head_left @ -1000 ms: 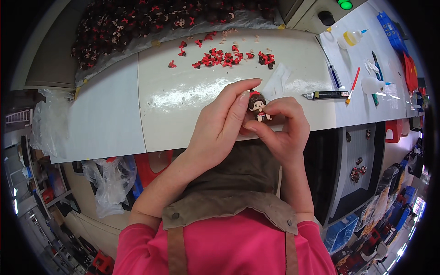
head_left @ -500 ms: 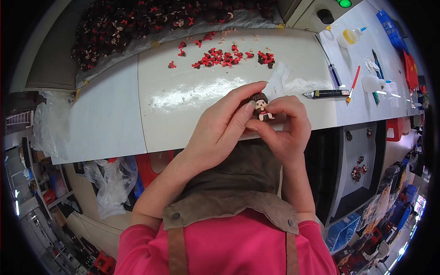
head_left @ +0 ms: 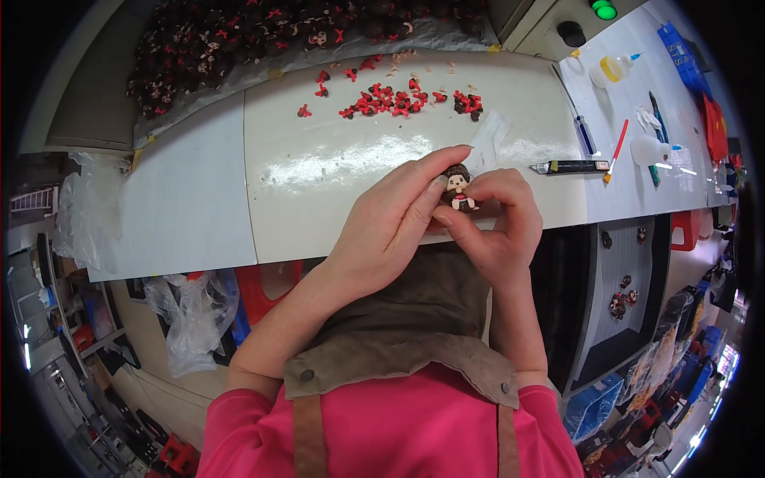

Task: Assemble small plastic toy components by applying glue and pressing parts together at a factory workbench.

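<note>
Between my two hands is a small brown monkey-like figurine [head_left: 460, 188] with a pale face, pale feet and a red band at its middle. My left hand [head_left: 401, 203] is closed around its left side, the thumb pressed near the head. The thumb and fingers of my right hand [head_left: 504, 209] pinch it from the right, by its body and feet. The figurine is upright, facing me, just above the table's near edge. Across the table lie many small red and dark brown pieces [head_left: 390, 102], with a few pale bits [head_left: 402, 56] behind them.
A heap of similar dark figurines [head_left: 239, 40] lies at the back left. On the right are a craft knife [head_left: 570, 167], a screwdriver [head_left: 586, 135], a red brush [head_left: 617, 147] and two squeeze bottles [head_left: 613, 69]. Beside my right arm, a grey tray [head_left: 610, 334] holds several figurines.
The figurine has tipped slightly in my fingers. Both hands keep their grip, and the whole view has shifted a little.
</note>
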`<action>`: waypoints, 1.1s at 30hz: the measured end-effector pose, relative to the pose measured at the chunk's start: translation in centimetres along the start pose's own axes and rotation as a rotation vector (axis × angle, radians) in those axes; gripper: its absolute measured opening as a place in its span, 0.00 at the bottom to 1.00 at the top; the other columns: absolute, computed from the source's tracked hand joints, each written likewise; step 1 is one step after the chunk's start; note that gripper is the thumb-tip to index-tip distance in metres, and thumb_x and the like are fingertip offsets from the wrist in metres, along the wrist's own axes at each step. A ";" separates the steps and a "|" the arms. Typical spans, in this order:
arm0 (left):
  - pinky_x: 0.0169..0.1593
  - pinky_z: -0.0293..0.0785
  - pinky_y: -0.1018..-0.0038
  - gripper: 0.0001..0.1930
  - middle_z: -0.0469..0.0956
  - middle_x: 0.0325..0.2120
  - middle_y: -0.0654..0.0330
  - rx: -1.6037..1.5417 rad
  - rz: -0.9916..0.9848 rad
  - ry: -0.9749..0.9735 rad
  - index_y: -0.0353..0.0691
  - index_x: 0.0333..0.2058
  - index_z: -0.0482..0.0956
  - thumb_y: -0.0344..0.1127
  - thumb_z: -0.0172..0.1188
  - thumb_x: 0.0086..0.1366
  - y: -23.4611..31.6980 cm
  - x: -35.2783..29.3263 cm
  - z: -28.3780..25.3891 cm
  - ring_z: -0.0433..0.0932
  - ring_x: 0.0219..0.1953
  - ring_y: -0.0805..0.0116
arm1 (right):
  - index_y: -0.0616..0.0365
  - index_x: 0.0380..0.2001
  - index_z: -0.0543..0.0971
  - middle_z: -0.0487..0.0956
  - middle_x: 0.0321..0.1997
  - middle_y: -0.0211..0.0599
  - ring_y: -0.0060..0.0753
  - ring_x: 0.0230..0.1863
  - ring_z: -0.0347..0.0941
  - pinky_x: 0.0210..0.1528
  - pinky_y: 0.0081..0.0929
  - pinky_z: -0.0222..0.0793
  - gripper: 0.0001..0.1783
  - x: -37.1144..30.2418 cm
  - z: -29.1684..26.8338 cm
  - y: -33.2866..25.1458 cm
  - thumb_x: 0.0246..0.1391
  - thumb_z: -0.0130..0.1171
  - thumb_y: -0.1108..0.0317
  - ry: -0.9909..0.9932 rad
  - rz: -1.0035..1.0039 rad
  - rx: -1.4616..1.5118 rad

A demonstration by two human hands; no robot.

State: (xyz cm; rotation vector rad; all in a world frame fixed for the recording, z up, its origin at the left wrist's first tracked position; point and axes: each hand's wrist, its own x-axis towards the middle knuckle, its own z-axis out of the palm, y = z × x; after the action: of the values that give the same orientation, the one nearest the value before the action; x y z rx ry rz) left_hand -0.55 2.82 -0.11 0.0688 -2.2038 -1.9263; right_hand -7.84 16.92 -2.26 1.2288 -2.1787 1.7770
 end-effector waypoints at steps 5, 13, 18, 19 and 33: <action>0.42 0.71 0.74 0.16 0.73 0.37 0.54 -0.001 -0.004 -0.010 0.39 0.54 0.68 0.31 0.42 0.69 0.0 0.0 -0.1 0.75 0.38 0.66 | 0.60 0.33 0.70 0.72 0.33 0.35 0.24 0.33 0.70 0.31 0.16 0.70 0.21 -0.1 0.1 -0.1 0.37 0.71 0.76 0.005 0.028 0.017; 0.52 0.65 0.78 0.18 0.72 0.45 0.57 0.062 -0.030 -0.079 0.34 0.56 0.65 0.31 0.38 0.70 0.5 -0.1 -0.7 0.71 0.46 0.73 | 0.57 0.29 0.72 0.73 0.28 0.32 0.23 0.26 0.73 0.26 0.17 0.71 0.19 0.1 0.5 -0.2 0.36 0.73 0.70 0.075 0.039 0.030; 0.50 0.66 0.75 0.18 0.70 0.45 0.55 0.056 0.006 -0.058 0.36 0.56 0.65 0.30 0.41 0.68 0.4 0.2 -0.7 0.71 0.45 0.67 | 0.57 0.30 0.72 0.74 0.28 0.32 0.22 0.27 0.73 0.29 0.16 0.70 0.19 0.2 0.1 0.3 0.37 0.72 0.71 0.081 0.037 0.081; 0.48 0.69 0.74 0.18 0.69 0.43 0.54 0.176 0.132 -0.027 0.38 0.55 0.65 0.30 0.43 0.68 0.1 0.4 -0.6 0.73 0.42 0.64 | 0.57 0.30 0.71 0.74 0.29 0.33 0.22 0.28 0.72 0.31 0.17 0.70 0.18 0.3 -0.1 0.3 0.38 0.72 0.72 0.083 0.043 0.132; 0.48 0.71 0.73 0.22 0.70 0.47 0.58 -0.493 -0.228 -0.010 0.36 0.58 0.61 0.26 0.46 0.65 0.3 -0.5 -1.6 0.71 0.48 0.70 | 0.61 0.39 0.70 0.69 0.41 0.40 0.26 0.40 0.66 0.46 0.22 0.63 0.17 -0.3 -7.9 -0.6 0.44 0.60 0.74 0.337 -0.073 -0.246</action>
State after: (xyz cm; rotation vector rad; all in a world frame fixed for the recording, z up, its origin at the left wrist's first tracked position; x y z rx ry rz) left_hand 0.27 1.43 0.28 0.2386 -1.7247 -2.5403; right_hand -10.51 23.82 0.67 0.8719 -2.0519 1.5036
